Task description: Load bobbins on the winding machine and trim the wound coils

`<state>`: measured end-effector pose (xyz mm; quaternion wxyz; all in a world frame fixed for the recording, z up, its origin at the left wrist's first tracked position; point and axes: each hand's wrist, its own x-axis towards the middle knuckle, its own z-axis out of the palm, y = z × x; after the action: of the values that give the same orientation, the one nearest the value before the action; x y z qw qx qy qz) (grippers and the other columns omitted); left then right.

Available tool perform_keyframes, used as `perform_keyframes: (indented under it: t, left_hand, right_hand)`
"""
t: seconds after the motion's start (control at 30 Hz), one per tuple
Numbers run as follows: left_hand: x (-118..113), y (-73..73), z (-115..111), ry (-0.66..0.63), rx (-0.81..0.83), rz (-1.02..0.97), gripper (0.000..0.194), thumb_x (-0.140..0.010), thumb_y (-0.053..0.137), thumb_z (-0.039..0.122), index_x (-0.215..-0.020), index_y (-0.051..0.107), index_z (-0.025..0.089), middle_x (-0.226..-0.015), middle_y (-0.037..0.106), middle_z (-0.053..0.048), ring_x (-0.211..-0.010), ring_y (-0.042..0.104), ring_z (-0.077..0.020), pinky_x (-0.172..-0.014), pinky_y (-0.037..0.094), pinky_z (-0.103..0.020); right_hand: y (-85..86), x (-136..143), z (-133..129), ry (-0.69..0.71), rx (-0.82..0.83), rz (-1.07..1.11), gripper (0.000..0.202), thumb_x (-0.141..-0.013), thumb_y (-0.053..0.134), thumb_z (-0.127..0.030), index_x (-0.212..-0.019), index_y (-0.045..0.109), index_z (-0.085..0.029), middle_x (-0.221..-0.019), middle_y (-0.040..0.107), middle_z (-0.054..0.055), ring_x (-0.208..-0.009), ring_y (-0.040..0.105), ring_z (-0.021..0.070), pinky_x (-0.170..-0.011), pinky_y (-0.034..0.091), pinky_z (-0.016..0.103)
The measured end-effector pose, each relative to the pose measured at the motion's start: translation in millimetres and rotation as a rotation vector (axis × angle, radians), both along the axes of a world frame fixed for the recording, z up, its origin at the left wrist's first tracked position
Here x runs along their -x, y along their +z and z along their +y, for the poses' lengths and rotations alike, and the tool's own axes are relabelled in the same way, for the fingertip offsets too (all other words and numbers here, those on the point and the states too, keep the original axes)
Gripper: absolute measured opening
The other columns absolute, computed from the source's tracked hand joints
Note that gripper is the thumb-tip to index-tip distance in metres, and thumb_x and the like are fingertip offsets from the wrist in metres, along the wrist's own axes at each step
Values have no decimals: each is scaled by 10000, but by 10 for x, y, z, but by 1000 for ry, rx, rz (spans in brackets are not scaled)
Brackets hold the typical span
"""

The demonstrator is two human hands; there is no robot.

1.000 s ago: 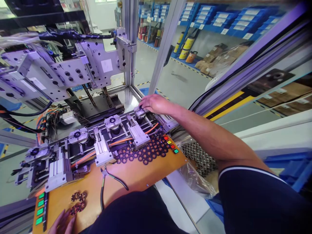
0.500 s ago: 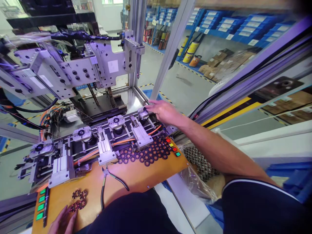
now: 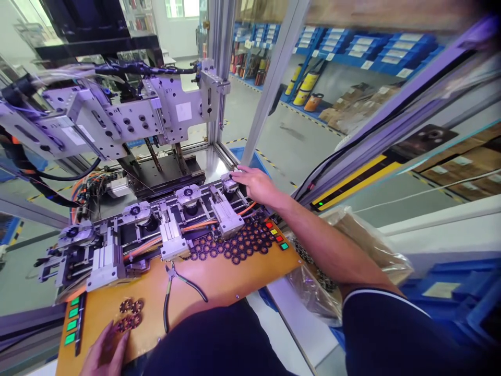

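My right hand reaches to the rightmost metal fixture of the machine, its fingers stretched out over the top. Any part beneath those fingertips is hidden. At the lower left my left hand rests on the orange tabletop, thumb and fingers apart. Right by its fingertips lies a small cluster of copper-wound stator cores. A pair of side cutters with dark handles lies spread on the tabletop between the hands. Dark ring-shaped cores cover the table below the right-hand fixtures.
Several similar fixtures stand in a row along the machine, with white slide blocks before them. Coloured buttons sit at the table's right edge, green ones at the left. A plastic-lined box of metal parts stands right.
The camera view has shifted slightly. My right hand stays at the rightmost fixture, its fingers slightly lower over it. My left hand stays beside the stator cores.
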<state>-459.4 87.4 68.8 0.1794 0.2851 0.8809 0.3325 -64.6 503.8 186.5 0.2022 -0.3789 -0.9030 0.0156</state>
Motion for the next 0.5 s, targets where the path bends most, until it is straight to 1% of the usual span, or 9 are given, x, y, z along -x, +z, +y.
perform_keyframes:
  t: [0.07, 0.13, 0.2, 0.27, 0.3, 0.37, 0.43, 0.5]
  left_hand:
    - [-8, -26, 27, 15, -11, 15, 897, -575, 656, 726, -1278, 619, 169, -1181, 728, -147, -1087, 695, -366, -1068, 492, -508]
    - [-11, -65, 61, 19, -49, 13, 926, -557, 663, 745, -1281, 617, 169, -1170, 729, -154, -1051, 705, -366, -1048, 503, -521]
    - [-14, -113, 89, 4, -105, 18, 914, -545, 673, 755, -1247, 632, 171, -1135, 739, -149, -1006, 717, -350, -1030, 516, -511]
    - [-22, -164, 106, -21, -153, 55, 871, -556, 676, 756, -1203, 649, 173, -1112, 743, -142, -1005, 713, -339, -1046, 502, -500]
    - [-28, -187, 109, -33, -170, 80, 855, -561, 675, 755, -1184, 655, 169, -1109, 741, -146, -1017, 707, -343, -1057, 489, -502]
    - [-40, -222, 112, -44, -191, 120, 828, -583, 666, 746, -1169, 655, 161, -1107, 736, -158, -1038, 696, -354, -1069, 472, -513]
    - [-41, -230, 113, -32, -188, 135, 780, -606, 668, 718, -1165, 651, 173, -1084, 739, -148, -1026, 695, -356, -1042, 489, -517]
    - [-24, -208, 113, -19, -196, 125, 711, -602, 697, 669, -1129, 660, 193, -1021, 747, -121, -961, 707, -349, -982, 526, -511]
  right_hand:
    - [7, 45, -9, -12, 6, 24, 533, -700, 472, 46, -1113, 741, -157, -1264, 668, 64, -1316, 534, 286, -1045, 497, 488]
    - [55, 68, -77, -41, -1, 65, 504, -715, 473, 29, -1089, 750, -165, -1246, 681, 53, -1305, 545, 272, -1058, 497, 466]
    - [101, 41, -247, -114, -27, 135, 481, -769, 463, -11, -1127, 737, -179, -1265, 673, 49, -1297, 553, 249, -1094, 477, 450]
    - [89, -49, -530, -244, -66, 231, 448, -861, 428, -92, -1203, 701, -189, -1297, 653, 62, -1289, 559, 235, -1136, 441, 453]
    - [48, -117, -705, -324, -84, 281, 428, -904, 407, -150, -1225, 686, -190, -1295, 653, 75, -1276, 569, 235, -1144, 434, 456]
    - [-110, -285, -1080, -497, -103, 377, 432, -948, 362, -258, -1236, 668, -155, -1290, 650, 117, -1253, 588, 243, -1142, 439, 449]
    - [-346, -472, -1426, -647, -87, 448, 452, -938, 348, -350, -1158, 695, -161, -1194, 694, 140, -1137, 660, 271, -1081, 495, 469]
    - [-602, -648, -1686, -766, -21, 480, 463, -889, 348, -421, -1012, 732, -192, -1043, 737, 151, -991, 711, 322, -943, 572, 505]
